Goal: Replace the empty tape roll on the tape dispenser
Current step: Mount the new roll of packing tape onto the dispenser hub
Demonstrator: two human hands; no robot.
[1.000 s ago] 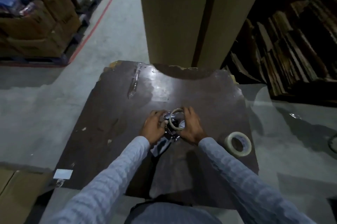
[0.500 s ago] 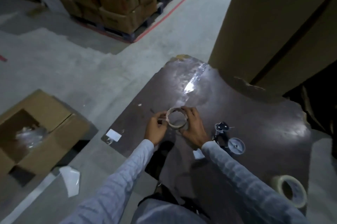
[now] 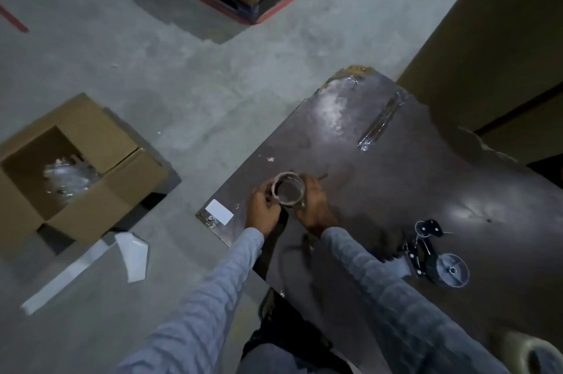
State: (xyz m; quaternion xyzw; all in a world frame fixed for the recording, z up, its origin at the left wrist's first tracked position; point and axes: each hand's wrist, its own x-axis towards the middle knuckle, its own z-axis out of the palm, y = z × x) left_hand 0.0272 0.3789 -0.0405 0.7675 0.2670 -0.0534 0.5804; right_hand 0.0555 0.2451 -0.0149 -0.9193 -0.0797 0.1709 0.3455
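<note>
both hands are gripping the empty tape core (image 3: 288, 191), left hand (image 3: 264, 209) and right hand (image 3: 315, 206) curled around its rim; the open cardboard box (image 3: 91, 142) is lying well off to the left hand's side, the tape dispenser (image 3: 426, 247) beyond the right.

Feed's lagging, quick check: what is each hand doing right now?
Left hand: fingers grip the empty tape core.
Right hand: fingers grip the same core's other side.
</note>
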